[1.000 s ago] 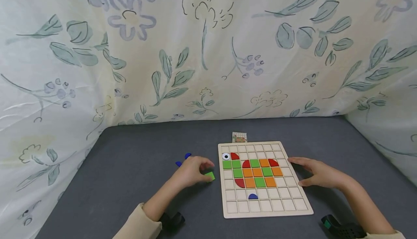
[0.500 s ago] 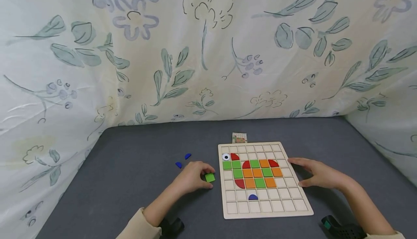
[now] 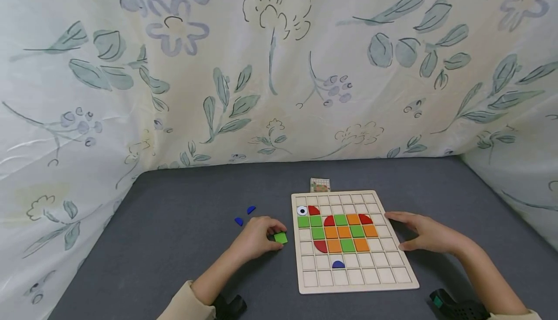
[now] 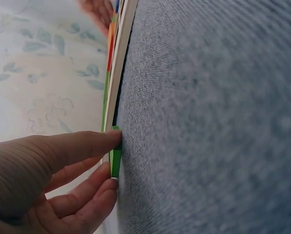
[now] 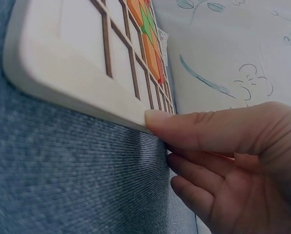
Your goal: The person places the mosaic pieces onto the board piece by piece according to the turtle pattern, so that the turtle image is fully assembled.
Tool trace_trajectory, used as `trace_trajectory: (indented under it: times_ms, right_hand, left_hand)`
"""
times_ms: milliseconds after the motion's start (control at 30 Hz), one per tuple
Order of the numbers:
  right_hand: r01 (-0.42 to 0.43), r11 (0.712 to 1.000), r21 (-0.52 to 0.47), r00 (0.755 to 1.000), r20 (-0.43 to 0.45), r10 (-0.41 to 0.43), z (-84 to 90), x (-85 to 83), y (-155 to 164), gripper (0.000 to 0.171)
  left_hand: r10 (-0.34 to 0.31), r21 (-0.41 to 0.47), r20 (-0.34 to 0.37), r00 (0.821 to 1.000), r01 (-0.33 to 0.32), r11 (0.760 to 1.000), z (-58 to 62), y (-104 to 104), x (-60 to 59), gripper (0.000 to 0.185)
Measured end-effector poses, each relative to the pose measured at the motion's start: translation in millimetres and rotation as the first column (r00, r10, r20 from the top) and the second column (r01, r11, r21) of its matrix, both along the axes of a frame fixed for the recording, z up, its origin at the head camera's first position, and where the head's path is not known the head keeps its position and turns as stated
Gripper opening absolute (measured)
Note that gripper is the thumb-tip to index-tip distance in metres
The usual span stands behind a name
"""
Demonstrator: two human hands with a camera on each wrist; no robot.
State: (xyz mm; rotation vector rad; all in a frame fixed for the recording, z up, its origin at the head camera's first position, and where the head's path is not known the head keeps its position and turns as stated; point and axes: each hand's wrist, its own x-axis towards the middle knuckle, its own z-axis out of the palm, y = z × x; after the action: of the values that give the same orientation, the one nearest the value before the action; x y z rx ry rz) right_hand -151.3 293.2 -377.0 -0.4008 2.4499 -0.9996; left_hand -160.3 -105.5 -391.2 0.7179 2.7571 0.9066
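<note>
A: Left hand [image 3: 257, 236]?
B: Fingers and thumb pinch the green square tile [image 3: 281, 237]. Tile lies flat on the grey worktop [image 3: 183, 233], just off the left edge of the wooden grid board [image 3: 379, 281], not touching it as far as the left wrist view shows.
A: Right hand [image 3: 429, 233]?
B: Spread and fairly straight, resting on the worktop against the board's right edge. In the right wrist view the thumb tip touches the board rim; it grips nothing.
A: Board contents?
B: Green and orange squares and red curved pieces fill the middle cells, an eye piece [image 3: 302, 210] sits near the far-left corner, and one blue half-round [image 3: 338, 264] sits nearer the front edge.
A: Loose stuff?
B: Two small blue pieces [image 3: 244, 215] on the worktop just beyond the left hand. A small pattern card [image 3: 320, 185] lies at the board's far edge. Floral cloth [image 3: 270, 68] hangs behind the worktop.
</note>
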Motion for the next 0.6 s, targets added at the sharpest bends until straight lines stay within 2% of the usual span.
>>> trace_trajectory:
  times_ms: [300,600]
  right_hand:
    - [-0.012,1.000,-0.006,1.000,-0.011,0.012,-0.9,0.1,0.9,0.083]
    - [-0.021,1.000,-0.015,0.999,-0.026,0.020,-3.1,0.1,1.7,0.082]
  left_hand:
    - [0.004,0.077,0.023,1.000,-0.006,0.997,-6.8,-3.4,-1.6,0.027]
    - [0.005,0.084,0.020,1.000,-0.007,0.996,-5.7,-2.5,-1.2,0.027]
